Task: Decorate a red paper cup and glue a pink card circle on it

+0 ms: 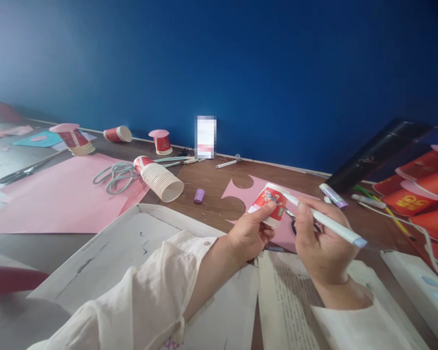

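Observation:
A red printed paper cup (277, 210) is gripped in my left hand (251, 229), its thumb across the printed side. My right hand (324, 243) pinches a white marker (332, 226) with a pale blue end. The marker's tip is at the cup's side near its upper edge; whether it touches I cannot tell. Below both hands lies a pink paper sheet (241, 194) with round pieces cut out of it. Scissors (294, 226) rest on that sheet, partly hidden behind my right hand.
A stack of paper cups (160, 180) lies beside a coiled grey cable (117, 177). A purple cap (199, 196), a glue stick (333, 195) and a phone (206, 137) stand or lie around. Red cups (409, 201) pile up at right. A white box lid (131, 243) sits under my left arm.

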{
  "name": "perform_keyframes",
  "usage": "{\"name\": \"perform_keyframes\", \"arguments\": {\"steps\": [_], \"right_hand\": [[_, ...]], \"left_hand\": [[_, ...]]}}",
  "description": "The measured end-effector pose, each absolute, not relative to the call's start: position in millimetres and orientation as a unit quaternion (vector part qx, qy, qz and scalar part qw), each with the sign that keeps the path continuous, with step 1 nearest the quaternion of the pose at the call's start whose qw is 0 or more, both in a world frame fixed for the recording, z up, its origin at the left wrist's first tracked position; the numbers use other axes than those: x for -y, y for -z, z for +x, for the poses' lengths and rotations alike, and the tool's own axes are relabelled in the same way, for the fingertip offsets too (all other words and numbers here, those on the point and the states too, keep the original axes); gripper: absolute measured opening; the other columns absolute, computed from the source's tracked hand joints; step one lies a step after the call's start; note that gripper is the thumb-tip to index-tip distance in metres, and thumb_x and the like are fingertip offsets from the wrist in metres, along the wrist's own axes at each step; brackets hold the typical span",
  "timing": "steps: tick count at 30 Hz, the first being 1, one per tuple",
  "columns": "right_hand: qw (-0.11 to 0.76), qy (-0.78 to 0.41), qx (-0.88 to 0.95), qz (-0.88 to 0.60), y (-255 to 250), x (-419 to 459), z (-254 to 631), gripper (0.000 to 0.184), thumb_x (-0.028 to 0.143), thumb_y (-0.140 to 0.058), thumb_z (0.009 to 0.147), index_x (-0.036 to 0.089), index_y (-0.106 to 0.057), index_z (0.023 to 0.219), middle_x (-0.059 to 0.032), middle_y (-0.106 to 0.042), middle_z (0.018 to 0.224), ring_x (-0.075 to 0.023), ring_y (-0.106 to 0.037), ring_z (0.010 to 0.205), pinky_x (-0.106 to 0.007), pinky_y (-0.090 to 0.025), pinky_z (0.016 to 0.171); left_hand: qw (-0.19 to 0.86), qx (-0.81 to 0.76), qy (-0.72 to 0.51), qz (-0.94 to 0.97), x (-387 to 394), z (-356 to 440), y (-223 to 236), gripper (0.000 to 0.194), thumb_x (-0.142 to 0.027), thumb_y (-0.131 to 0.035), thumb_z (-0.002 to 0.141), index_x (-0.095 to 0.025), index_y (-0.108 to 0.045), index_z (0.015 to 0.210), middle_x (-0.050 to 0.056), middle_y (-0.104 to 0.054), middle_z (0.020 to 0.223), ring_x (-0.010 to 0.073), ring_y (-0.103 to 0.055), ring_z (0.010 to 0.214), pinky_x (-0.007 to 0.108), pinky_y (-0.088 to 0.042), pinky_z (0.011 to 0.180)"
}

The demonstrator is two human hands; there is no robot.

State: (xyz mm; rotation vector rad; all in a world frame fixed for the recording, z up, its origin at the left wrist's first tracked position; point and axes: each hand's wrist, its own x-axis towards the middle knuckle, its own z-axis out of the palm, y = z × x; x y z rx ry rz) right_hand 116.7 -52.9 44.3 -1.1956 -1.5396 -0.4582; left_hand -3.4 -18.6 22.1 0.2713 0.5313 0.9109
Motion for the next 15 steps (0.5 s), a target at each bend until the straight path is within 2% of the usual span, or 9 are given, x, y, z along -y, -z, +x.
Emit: {"name": "perform_keyframes", "arguments": {"steps": [15], "right_hand": [[0.509,0.24,0.647,-0.515,-44.4,52.6,121.6,0.01,0.016,-0.064,0.089,0.014,-0.072,0.096,-0.0076,-0.076,0.086,-0.0178,-0.071,0.076,-0.028,-0.055,0.072]], "left_hand": [[0.857,-0.246,-0.432,0.136,18.5,-3.5,-21.9,0.039,-0.033,-0.091,0.062,-0.017,-0.07,0.09,0.0,-0.062,0.081,0.003,-0.043,0.058,0.017,-0.024,0.045]]}}
